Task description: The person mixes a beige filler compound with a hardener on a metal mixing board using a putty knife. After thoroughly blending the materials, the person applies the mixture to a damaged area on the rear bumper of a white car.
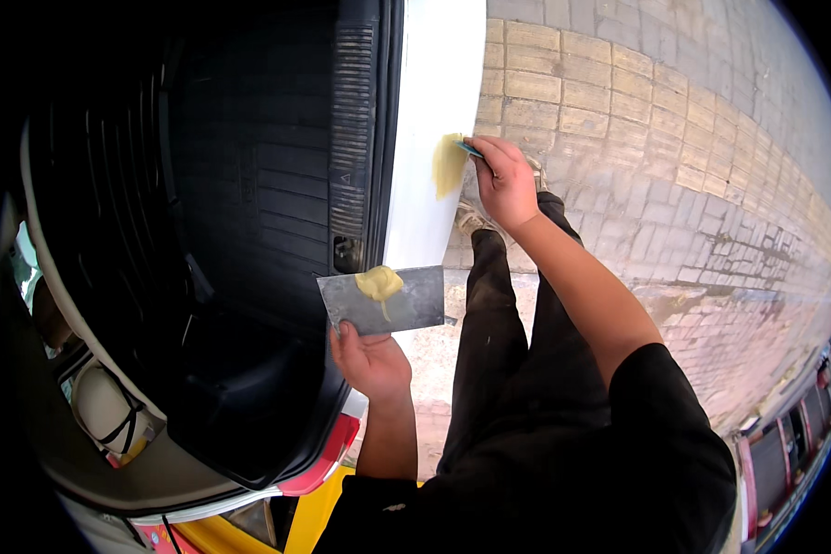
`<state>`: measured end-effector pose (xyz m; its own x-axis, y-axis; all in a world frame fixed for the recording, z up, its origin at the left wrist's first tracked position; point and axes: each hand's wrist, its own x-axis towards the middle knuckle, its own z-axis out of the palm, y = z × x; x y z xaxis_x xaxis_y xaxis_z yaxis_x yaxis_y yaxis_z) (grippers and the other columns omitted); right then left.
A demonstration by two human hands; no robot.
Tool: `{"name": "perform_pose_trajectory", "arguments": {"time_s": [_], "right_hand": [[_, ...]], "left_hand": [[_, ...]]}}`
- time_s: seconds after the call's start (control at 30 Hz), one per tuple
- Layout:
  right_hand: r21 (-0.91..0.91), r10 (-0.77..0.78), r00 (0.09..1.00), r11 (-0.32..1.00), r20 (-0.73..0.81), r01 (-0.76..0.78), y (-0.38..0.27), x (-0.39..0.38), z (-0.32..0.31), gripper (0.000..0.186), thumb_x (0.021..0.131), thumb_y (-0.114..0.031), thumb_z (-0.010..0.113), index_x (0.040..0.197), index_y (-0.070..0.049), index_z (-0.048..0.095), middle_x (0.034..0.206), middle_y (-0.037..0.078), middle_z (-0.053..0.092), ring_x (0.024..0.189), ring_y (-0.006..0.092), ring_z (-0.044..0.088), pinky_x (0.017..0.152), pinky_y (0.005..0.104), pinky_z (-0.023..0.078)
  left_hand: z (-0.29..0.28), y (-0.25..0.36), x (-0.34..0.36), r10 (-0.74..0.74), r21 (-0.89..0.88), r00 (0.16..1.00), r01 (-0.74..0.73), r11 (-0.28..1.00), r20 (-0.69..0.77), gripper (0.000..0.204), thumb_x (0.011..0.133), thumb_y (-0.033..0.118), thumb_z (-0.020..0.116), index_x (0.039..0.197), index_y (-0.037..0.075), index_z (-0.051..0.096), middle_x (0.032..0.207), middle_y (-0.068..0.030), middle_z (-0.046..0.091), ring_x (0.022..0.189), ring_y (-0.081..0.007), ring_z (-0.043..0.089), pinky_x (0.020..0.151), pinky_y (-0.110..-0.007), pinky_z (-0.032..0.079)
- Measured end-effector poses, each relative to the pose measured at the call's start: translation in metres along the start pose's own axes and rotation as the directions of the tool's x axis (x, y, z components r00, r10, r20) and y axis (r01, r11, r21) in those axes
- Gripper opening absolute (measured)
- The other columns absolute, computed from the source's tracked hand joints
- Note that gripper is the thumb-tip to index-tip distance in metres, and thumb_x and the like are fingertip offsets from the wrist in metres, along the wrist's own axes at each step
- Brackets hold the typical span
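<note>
My left hand (pixel 371 360) grips the lower edge of a flat grey mixing board (pixel 342 300), thumb on top. On the board lies a lump of pale yellow body filler (pixel 379 282) with a thin streak running down from it. With my right hand (pixel 506 183) I pinch a small dark green spreader (pixel 468 148), mostly hidden by the fingers. Its edge meets a smeared patch of yellow filler (pixel 448 168) on the white car bumper (pixel 420 208). The patch reaches the bumper's outer edge.
The open car boot with its dark floor (pixel 258 175) lies to the left, bordered by a ribbed black sill (pixel 353 102). A red tail light (pixel 323 459) is at the lower left. My legs (pixel 489 342) stand on brick paving (pixel 609 102) beside the bumper.
</note>
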<state>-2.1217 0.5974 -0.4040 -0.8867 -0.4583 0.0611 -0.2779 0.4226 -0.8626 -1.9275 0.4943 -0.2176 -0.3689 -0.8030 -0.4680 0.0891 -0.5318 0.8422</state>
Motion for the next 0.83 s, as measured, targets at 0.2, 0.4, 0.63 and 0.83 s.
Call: {"name": "perform_pose_trajectory", "arguments": {"time_s": [0.2, 0.4, 0.63, 0.83], "right_hand": [[0.067, 0.008, 0.998, 0.998, 0.060, -0.012, -0.010, -0.040, 0.019, 0.030, 0.077, 0.007, 0.063, 0.104, -0.003, 0.066, 0.104, 0.013, 0.066, 0.098, 0.0336, 0.062, 0.085, 0.0390, 0.050], [0.086, -0.022, 0.986, 0.996, 0.167, 0.008, -0.013, -0.027, 0.000, 0.028, 0.080, 0.005, 0.064, 0.107, -0.004, 0.066, 0.105, 0.013, 0.067, 0.095, 0.0336, 0.063, 0.083, 0.0391, 0.051], [0.052, -0.038, 0.999, 0.998, 0.000, 0.038, -0.007, -0.003, 0.010, 0.027, 0.078, 0.007, 0.061, 0.103, -0.001, 0.065, 0.099, 0.015, 0.067, 0.091, 0.0353, 0.063, 0.080, 0.0423, 0.051], [0.084, -0.011, 0.966, 0.996, 0.260, -0.011, 0.000, -0.047, 0.007, 0.033, 0.078, 0.005, 0.065, 0.109, -0.006, 0.067, 0.107, 0.014, 0.066, 0.100, 0.0333, 0.063, 0.087, 0.0398, 0.051]], "left_hand": [[-0.008, -0.006, 0.001, -0.014, -0.011, 1.000, 0.014, 1.000, -0.018, 0.031, 0.100, 0.016, 0.042, 0.123, -0.001, 0.054, 0.123, -0.0131, 0.061, 0.115, -0.0232, 0.058, 0.104, -0.040, 0.041], [0.003, -0.004, 0.000, -0.007, -0.005, 1.000, 0.007, 1.000, 0.006, 0.031, 0.101, 0.016, 0.042, 0.123, -0.001, 0.054, 0.124, -0.0119, 0.060, 0.116, -0.0228, 0.057, 0.103, -0.040, 0.042], [-0.005, -0.009, 0.000, -0.022, -0.026, 1.000, 0.021, 0.999, -0.009, 0.031, 0.101, 0.016, 0.042, 0.123, 0.000, 0.055, 0.125, -0.0118, 0.060, 0.116, -0.0226, 0.057, 0.103, -0.041, 0.042], [-0.008, -0.008, -0.001, -0.032, -0.015, 0.998, 0.032, 0.999, 0.054, 0.033, 0.100, 0.016, 0.045, 0.127, 0.000, 0.053, 0.127, -0.0125, 0.060, 0.121, -0.0229, 0.054, 0.107, -0.041, 0.038]]}}
